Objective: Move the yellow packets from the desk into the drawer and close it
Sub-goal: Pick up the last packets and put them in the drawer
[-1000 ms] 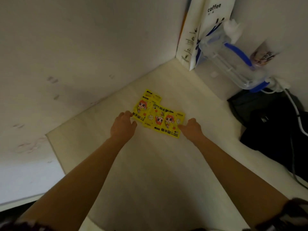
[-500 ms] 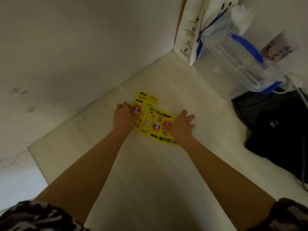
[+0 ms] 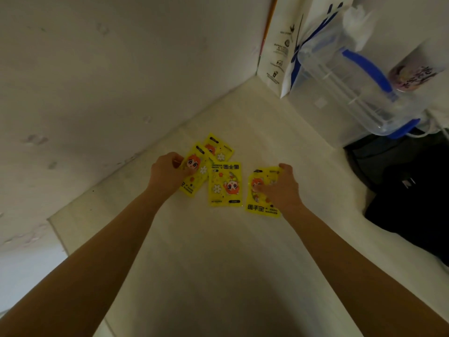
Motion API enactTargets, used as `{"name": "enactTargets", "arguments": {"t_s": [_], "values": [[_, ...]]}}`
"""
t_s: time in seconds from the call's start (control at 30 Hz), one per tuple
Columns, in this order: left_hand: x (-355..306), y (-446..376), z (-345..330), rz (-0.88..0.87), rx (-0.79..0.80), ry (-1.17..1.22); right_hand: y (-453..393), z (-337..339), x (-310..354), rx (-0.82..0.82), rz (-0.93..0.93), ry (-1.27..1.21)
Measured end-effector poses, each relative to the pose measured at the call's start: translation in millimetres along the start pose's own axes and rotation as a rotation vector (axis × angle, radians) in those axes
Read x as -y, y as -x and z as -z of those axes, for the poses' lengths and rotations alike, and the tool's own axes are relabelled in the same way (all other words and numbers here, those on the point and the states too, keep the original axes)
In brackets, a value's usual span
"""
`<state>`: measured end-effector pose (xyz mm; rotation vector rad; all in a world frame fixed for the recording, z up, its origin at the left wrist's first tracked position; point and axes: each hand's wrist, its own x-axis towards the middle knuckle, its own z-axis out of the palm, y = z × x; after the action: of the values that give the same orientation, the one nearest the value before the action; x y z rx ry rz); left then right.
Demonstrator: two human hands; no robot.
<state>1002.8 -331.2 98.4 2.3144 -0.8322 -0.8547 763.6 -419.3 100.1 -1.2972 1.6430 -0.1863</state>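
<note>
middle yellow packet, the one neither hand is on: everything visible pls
The middle yellow packet is a flat, glossy, rectangular sachet, plastic by its sheen, printed with a red-haired cartoon face, white flowers and black lettering. It lies face up on the pale desk, long side pointing away from the person. Neither hand touches it. Its far left corner meets the overlapping packets beside it; a gap separates it from the right-hand one.

Two bare forearms, left grip (image 3: 167, 172) and right grip (image 3: 281, 188), no sleeves in view.
</note>
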Motion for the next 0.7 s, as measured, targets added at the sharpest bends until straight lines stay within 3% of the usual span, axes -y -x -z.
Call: {"name": "enactTargets", "arguments": {"t_s": [0.27,0.37,0.5,0.7], "values": [[-24,-30,-11,0.007,0.034,0.200,0,-37,36,0.089,0.071,-0.063],[-28,-37,-22,0.037,0.046,0.138,0,-58,38,0.085,0.073,-0.006],[-24,-46,-31,0.035,0.027,-0.061,2,-69,36,-0.073,0.098,0.403],[-31,-47,-39,-0.004,0.026,-0.110,8,-80,43,-0.089,0.012,0.357]]}}
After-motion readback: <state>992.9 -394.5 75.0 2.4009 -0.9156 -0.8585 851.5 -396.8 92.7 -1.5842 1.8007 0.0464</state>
